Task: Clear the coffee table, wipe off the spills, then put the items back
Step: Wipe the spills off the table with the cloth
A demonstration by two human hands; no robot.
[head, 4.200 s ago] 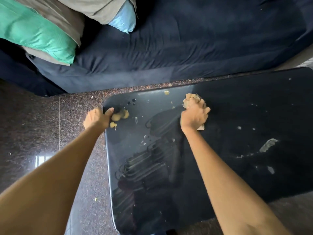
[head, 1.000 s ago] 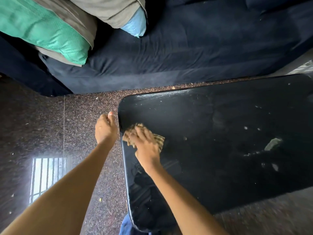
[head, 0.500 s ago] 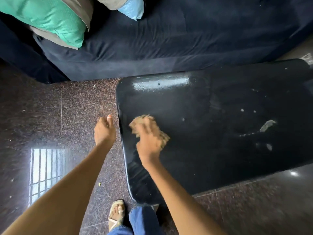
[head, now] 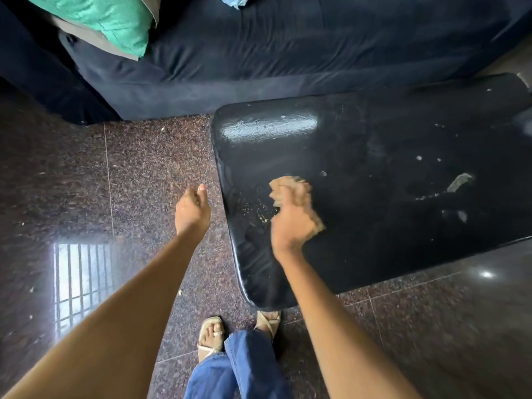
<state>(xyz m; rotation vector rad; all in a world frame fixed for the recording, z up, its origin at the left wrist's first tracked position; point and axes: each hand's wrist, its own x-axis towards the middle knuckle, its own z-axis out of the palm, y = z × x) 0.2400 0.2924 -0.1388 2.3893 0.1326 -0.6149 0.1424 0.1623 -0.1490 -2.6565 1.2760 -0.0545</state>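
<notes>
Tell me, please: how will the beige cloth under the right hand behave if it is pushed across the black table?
The beige cloth looks crumpled and bunched under the right hand, so it is probably floppy. It should be light and slide easily over the glossy coffee table. It may smear the crumbs rather than lift them.

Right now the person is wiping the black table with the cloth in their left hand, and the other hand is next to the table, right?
Not quite: the head view shows the cloth in the right hand, wiping the black table. It's the left hand that is next to the table, over the floor.
</notes>
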